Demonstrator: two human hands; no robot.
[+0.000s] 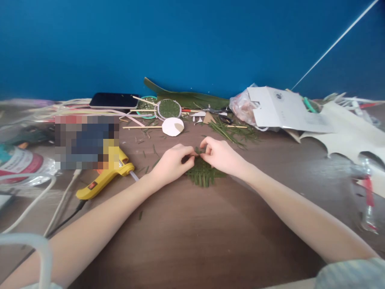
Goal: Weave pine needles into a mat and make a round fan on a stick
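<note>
Centrally, on the worktop (pixel 186 237), lay one green piece (pixel 202 176), taken here as the clock's centre; its strips sat close, their lower ends free and uneven. Left hand (pixel 174 162), at 10 o'clock: thumb and forefinger pinched the upper edge. Right hand (pixel 221 156), at 2: fingertips pinched the same edge; the exact hold was partly hidden. Loose strips (pixel 227 130), at 1 o'clock, lay unused. White disc (pixel 172 126), at 11, was bare; green disc (pixel 169 109), just beyond, looked covered. Glue gun (pixel 105 175), at 9, rested untouched. Progress, as judged: the piece seemed partly assembled, several strips placed, its upper edge and ragged ends apparently unfinished.
</note>
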